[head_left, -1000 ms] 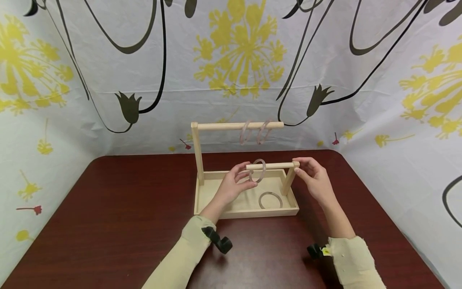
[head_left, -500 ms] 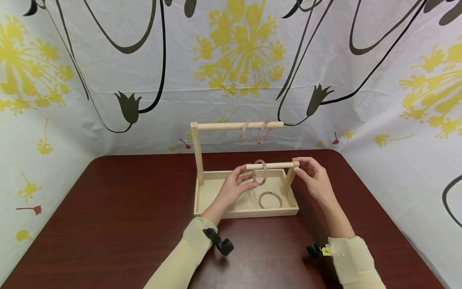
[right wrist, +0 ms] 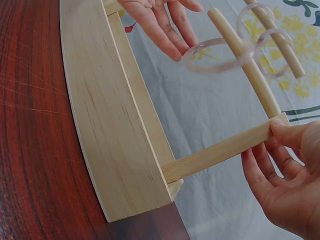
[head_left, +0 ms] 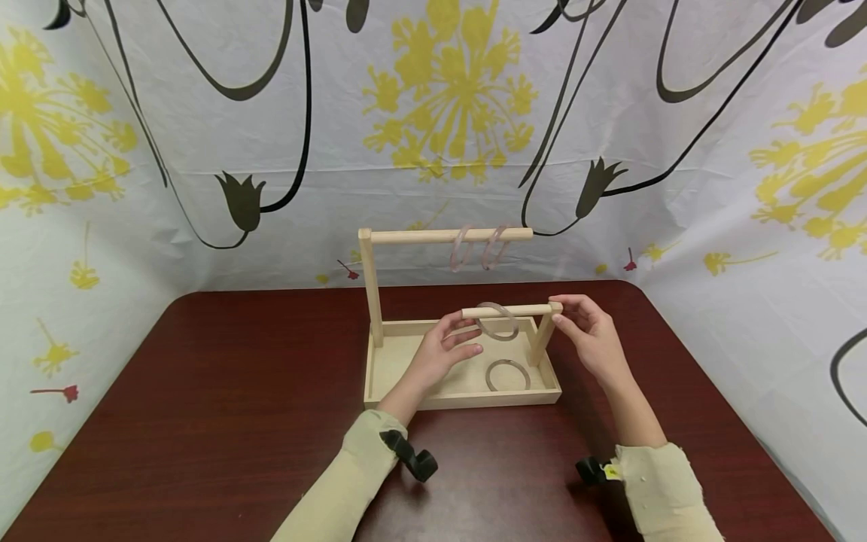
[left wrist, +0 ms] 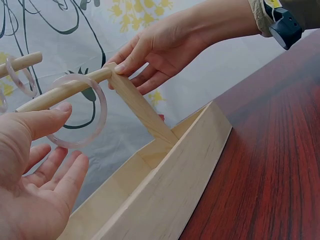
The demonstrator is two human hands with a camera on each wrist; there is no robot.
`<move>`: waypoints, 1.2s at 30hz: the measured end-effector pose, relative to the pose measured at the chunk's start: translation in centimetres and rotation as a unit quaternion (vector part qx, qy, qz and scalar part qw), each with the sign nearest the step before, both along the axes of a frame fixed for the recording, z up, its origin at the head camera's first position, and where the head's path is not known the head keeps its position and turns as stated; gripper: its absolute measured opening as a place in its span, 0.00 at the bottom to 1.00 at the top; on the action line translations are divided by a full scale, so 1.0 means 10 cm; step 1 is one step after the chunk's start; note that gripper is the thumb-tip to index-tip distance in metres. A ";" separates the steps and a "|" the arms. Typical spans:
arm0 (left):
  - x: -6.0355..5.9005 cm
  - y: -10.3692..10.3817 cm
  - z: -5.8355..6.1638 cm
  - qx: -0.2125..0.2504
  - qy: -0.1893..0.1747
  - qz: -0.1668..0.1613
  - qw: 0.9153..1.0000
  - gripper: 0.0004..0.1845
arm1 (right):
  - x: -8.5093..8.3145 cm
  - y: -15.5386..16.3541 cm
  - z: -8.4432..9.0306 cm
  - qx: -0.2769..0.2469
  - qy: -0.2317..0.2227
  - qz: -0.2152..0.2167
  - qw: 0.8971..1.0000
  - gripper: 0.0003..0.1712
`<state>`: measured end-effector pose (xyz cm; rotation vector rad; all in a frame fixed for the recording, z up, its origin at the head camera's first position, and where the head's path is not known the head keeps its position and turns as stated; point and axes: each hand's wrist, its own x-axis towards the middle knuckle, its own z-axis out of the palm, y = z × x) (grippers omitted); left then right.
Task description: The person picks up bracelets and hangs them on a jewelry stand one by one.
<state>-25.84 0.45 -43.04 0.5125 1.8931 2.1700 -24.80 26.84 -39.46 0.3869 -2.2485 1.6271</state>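
Stand (head_left: pixel 447 235): pale unfinished wood, matt, visible grain. Bangle (head_left: pixel 497 321): translucent pinkish glass or plastic, glossy, smooth. Worktop (head_left: pixel 203 391): dark red wood-grain, polished, lightly scratched. Backdrop (head_left: pixel 433 113): printed cloth, matt, creased.

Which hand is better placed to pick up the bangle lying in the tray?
Probably the left. The left hand is open and holds nothing, hovering over the tray beside the loose bangle. The right hand is pinching the top of the short post, apparently steadying the stand.
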 end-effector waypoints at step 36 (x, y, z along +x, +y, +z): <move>-0.02 -0.04 -0.13 -0.006 0.017 -0.016 1.000 0.31 | 0.00 0.00 -0.01 0.004 0.002 -0.003 1.000 0.17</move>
